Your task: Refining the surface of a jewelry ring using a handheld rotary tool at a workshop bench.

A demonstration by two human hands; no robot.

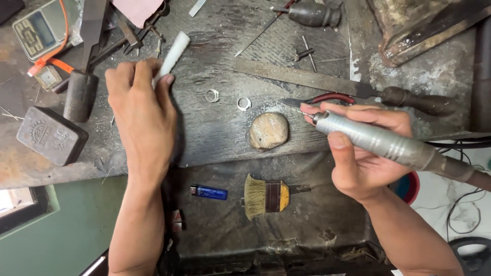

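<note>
Two hands over a scarred dark bench. Right hand (365, 158) is closed around a rotary handpiece (378, 141): ribbed silver-grey metal barrel, darker collar at the rear where a cable leaves toward the right edge, thin bit at the nose. Thumb sits under the barrel, fingers wrap over the top near the chuck. Long axis runs lower right to upper left, nose pointing up-left at the bench surface. Left hand (140, 115) is clenched on a white stick (172, 55), a smooth pale cylinder; it pokes out of the fist past the thumb and index finger, axis tilted up and to the right, free end away from the wrist. Nearest the body, below the bench edge between the two grips: a blue lighter (209, 192) and a short bristle brush (266, 196) lying flat on a lower shelf. Just left of the handpiece nose: a rounded tan stone (269, 131). Beyond that, between the two grips, two small silver rings (227, 99), apart from each other. Just above the right-hand fingers: red-handled pliers (319, 99), then a long flat file (327, 82) with a dark handle. Left of the left fist: a dark block (51, 135) and a mallet (81, 94). Far left corner: a small digital scale (41, 30).
</note>
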